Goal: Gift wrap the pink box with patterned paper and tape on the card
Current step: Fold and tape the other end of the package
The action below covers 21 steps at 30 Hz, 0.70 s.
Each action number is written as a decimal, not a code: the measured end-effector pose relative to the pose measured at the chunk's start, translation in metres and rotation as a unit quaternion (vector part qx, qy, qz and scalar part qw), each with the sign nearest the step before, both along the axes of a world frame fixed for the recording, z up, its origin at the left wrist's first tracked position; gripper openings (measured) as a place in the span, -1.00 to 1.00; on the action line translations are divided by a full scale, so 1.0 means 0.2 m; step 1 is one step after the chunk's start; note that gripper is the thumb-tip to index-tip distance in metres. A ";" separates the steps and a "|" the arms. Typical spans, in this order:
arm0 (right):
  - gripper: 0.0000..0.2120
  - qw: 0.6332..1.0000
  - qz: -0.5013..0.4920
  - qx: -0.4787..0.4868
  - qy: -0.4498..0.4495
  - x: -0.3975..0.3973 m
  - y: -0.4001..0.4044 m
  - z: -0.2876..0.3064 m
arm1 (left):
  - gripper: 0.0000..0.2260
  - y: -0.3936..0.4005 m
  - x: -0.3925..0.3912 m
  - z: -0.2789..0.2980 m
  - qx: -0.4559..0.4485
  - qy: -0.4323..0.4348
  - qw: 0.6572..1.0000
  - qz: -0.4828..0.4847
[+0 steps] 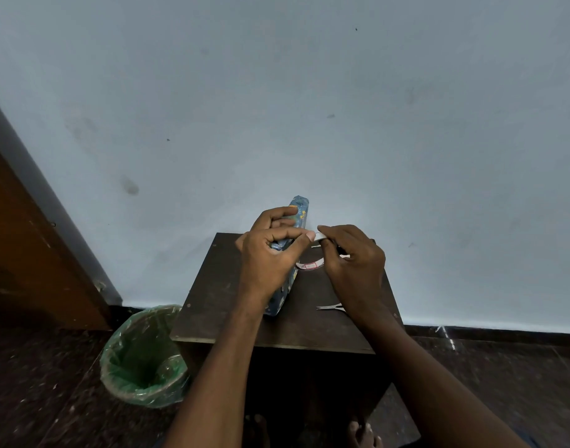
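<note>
Box (297, 221), already covered in blue patterned paper, stands on edge on the dark tabletop (232, 321), tilted so its upper end rises toward the wall (309, 92). No pink shows anywhere, so the wrapping looks mostly done. The left hand (269, 250) curls around the box from the near side, fingers over its top edge. That grip seems meant to keep the parcel upright and a paper flap pressed flat while tape is readied. The thumb and forefinger of the same hand reach right to pinch the free end of a short strip of tape (319, 236).

The right hand (354, 257) pinches the other end of that strip just beside the box, its fingers curled tight. The two hands nearly touch, which fits pulling off or positioning a piece for the seam. The strip sits level with the upper half of the box, to its right.

The tape roll (311, 265) lies flat on the tabletop between the box and the right hand, partly hidden by both. Small scissors (330, 307) lie nearer the front edge, under the right wrist. I cannot see the card. A bin (144, 354) lined with a green bag stands on the floor to the left.
</note>
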State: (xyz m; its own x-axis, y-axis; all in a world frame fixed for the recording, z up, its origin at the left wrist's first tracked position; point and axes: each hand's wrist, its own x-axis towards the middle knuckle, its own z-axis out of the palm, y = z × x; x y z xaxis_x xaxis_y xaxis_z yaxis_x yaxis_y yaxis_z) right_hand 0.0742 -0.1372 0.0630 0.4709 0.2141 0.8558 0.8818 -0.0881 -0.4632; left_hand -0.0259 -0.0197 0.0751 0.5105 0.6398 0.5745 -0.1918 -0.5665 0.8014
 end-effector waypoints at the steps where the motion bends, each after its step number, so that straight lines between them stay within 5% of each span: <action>1: -0.77 1.000 -0.002 0.001 0.002 0.00 0.00 0.00 | -0.92 0.00 0.00 0.00 -0.008 -0.005 1.000 -0.001; 9: -0.84 0.993 0.063 -0.093 0.023 0.03 0.02 -0.04 | -0.81 0.00 0.00 0.03 -0.062 -0.004 0.998 0.008; 12: -0.90 0.986 0.107 -0.107 0.075 0.04 0.03 -0.03 | -0.97 -0.01 0.00 0.04 -0.105 -0.011 0.994 -0.016; 21: -0.87 0.931 0.217 -0.130 0.262 0.01 0.03 -0.05 | -0.89 -0.02 -0.03 0.11 -0.182 -0.026 0.981 -0.058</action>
